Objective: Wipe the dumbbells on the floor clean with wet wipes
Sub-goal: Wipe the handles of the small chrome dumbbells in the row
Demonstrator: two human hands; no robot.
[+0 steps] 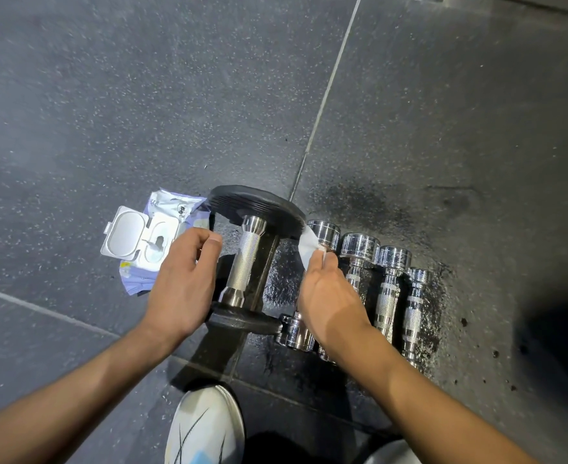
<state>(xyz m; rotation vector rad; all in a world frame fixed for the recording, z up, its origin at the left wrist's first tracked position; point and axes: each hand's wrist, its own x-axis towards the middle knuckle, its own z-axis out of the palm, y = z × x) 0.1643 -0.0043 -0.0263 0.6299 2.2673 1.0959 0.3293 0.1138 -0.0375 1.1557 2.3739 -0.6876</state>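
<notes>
Overhead light falls fairly bright and even on the speckled floor (142, 95). Just right of my right hand (329, 296), the chrome dumbbells (390, 289) throw hard white glare, and the wipe (309, 249) it pinches looks nearly blown out. The black dumbbell (245, 259) between my fingers casts a soft shadow back toward me. Far beyond my fingertips the floor smears slightly and its seams bend.

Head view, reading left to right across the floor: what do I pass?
Wet-wipe pack, lid open → left hand → black dumbbell → right hand holding a wipe → three chrome dumbbells.
</notes>
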